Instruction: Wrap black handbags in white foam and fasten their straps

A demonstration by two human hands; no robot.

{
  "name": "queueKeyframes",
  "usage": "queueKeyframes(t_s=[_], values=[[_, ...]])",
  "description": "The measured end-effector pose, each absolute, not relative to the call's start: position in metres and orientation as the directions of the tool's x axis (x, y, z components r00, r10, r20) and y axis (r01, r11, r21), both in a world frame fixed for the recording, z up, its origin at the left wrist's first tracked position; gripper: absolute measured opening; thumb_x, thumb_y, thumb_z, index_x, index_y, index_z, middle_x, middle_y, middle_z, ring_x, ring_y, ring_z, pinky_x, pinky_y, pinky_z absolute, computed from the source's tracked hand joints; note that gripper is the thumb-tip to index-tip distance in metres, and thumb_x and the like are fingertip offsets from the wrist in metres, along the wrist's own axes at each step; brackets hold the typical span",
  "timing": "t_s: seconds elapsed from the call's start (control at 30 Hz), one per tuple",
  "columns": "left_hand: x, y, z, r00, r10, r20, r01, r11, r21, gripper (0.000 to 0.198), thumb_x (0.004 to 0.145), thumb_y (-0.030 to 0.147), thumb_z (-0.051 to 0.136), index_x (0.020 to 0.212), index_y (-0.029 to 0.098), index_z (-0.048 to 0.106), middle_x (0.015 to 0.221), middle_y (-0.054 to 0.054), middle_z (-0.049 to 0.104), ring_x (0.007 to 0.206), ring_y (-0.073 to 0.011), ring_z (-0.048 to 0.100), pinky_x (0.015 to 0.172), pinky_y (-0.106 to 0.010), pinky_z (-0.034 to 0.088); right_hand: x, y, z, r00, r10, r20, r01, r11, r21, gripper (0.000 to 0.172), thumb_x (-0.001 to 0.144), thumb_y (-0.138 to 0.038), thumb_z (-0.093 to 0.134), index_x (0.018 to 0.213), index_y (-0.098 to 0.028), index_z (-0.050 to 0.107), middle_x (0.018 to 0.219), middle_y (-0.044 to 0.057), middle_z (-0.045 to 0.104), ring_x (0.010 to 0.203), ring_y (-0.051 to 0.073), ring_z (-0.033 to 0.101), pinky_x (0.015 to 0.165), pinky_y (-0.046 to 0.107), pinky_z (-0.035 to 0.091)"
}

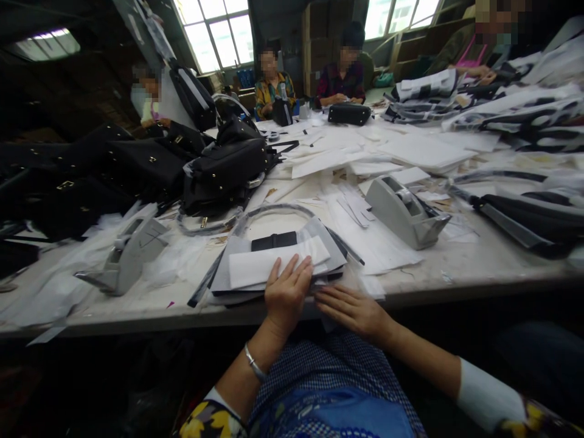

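Note:
A flat black handbag (337, 269) lies at the table's front edge, partly covered by white foam sheet. Its handle (278, 208), wrapped in clear film, arches out behind it. Across the bag lies a folded strip of white foam (250, 267), with a black strap piece (274, 241) behind it. My left hand (289, 289) lies flat on the foam strip's right end, fingers stretched out. Beside it, at the bag's lower right corner, my right hand (349, 310) rests with fingers extended along the table edge. Nothing shows in either hand.
Grey tape dispensers stand left (130, 252) and right (404, 210) of the bag. Black handbags (228, 170) are piled at the left. White sheets (337, 152) cover the table's middle. A wrapped bag (524, 219) lies at the right. Several people sit around the far side.

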State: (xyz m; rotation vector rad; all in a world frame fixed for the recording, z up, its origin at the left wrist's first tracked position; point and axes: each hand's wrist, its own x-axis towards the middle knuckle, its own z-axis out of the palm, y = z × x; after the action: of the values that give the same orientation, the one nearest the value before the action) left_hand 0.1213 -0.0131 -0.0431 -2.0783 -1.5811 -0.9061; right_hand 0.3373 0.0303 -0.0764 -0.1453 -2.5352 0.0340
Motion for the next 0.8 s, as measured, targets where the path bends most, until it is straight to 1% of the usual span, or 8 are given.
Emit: queueKeyframes(t_s=[0.1,0.2,0.33,0.4,0.6,0.73,0.8], values=[[0.121,-0.013,-0.044,0.160,0.706,0.690,0.954,-0.290,0.075,0.021,0.098,0.019,0.051,0.112,0.022,0.066,0.124,-0.003,0.070,0.123,-0.0211,0.061,0.117,-0.045,0.032,0.322,0.032,-0.079,-0.724,0.105,0.682,0.084,0.994,-0.064,0.040,0.095,-0.007,0.051,0.134,-0.013,0.057,0.122,0.012,0.070,0.121,0.022,0.062,0.104,0.043,0.052],[0.121,-0.012,-0.045,0.162,0.701,0.695,0.956,-0.285,0.065,0.021,0.098,0.020,0.051,0.112,0.023,0.067,0.123,-0.003,0.070,0.123,-0.0210,0.061,0.116,-0.045,0.033,0.318,0.022,-0.075,-0.669,0.159,0.726,0.100,0.987,-0.124,0.034,0.094,-0.007,0.051,0.125,-0.013,0.064,0.112,0.011,0.074,0.112,0.021,0.068,0.098,0.041,0.057],[0.120,-0.011,-0.047,0.154,0.702,0.695,0.959,-0.275,0.066,0.019,0.099,0.021,0.052,0.111,0.023,0.067,0.124,-0.002,0.070,0.123,-0.0203,0.061,0.115,-0.045,0.034,0.325,-0.003,-0.068,-0.663,0.242,0.708,0.124,0.969,-0.215,0.033,0.095,-0.007,0.044,0.118,-0.014,0.067,0.109,0.011,0.075,0.106,0.021,0.070,0.093,0.039,0.060],[0.120,-0.010,-0.048,0.159,0.703,0.694,0.960,-0.274,0.057,0.019,0.099,0.022,0.052,0.111,0.024,0.067,0.123,-0.003,0.070,0.123,-0.0203,0.061,0.114,-0.045,0.035,0.328,-0.013,-0.065,-0.666,0.256,0.701,0.128,0.964,-0.231,0.034,0.094,-0.006,0.041,0.116,-0.013,0.067,0.107,0.010,0.076,0.104,0.021,0.071,0.092,0.040,0.060],[0.117,-0.008,-0.050,0.186,0.694,0.696,0.956,-0.291,0.036,0.021,0.100,0.021,0.050,0.112,0.023,0.067,0.124,-0.004,0.070,0.122,-0.0218,0.062,0.113,-0.047,0.037,0.328,-0.018,-0.041,-0.652,0.256,0.714,0.136,0.965,-0.222,0.033,0.092,-0.003,0.044,0.110,-0.014,0.068,0.100,0.009,0.077,0.096,0.020,0.073,0.088,0.036,0.061],[0.116,-0.008,-0.051,0.208,0.677,0.706,0.948,-0.316,0.024,0.020,0.098,0.022,0.053,0.113,0.023,0.067,0.125,-0.004,0.070,0.123,-0.0225,0.062,0.112,-0.047,0.039,0.321,-0.002,-0.012,-0.641,0.243,0.728,0.145,0.970,-0.197,0.032,0.091,-0.003,0.045,0.109,-0.017,0.069,0.098,0.007,0.077,0.090,0.018,0.074,0.084,0.033,0.061],[0.116,-0.008,-0.054,0.208,0.667,0.716,0.947,-0.320,0.023,0.020,0.098,0.022,0.054,0.113,0.023,0.068,0.125,-0.005,0.070,0.123,-0.0232,0.061,0.112,-0.047,0.039,0.316,0.013,0.001,-0.652,0.244,0.718,0.135,0.969,-0.207,0.033,0.090,-0.003,0.045,0.109,-0.018,0.069,0.097,0.007,0.077,0.090,0.018,0.073,0.082,0.032,0.060]])
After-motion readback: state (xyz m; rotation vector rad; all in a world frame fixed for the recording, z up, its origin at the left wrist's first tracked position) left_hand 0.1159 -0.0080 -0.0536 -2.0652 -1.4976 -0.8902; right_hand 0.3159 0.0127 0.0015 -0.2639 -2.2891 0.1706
